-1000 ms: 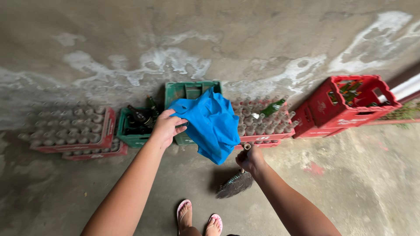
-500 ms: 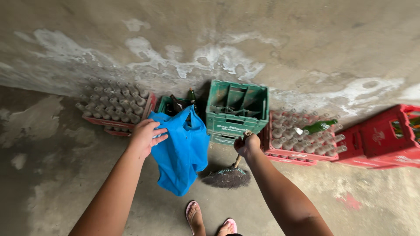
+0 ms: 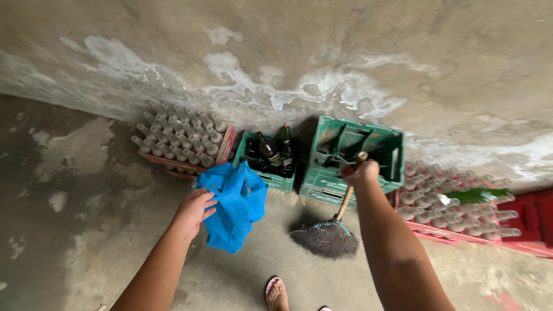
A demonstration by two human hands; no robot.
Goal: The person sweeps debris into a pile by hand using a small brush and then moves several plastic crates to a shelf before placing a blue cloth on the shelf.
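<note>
The left hand (image 3: 194,211) grips the rim of a crumpled bright blue plastic bag (image 3: 233,203), its inside hidden by folds, hanging over the concrete floor (image 3: 75,219). The right hand (image 3: 360,173) is closed round the wooden handle of a short dark-bristled broom (image 3: 326,237), bristles on the floor. Two green plastic crates (image 3: 351,158) stand against the wall; the smaller holds dark bottles, too crowded to count. The red crates (image 3: 190,155) of clear bottles are cut off at the right edge.
</note>
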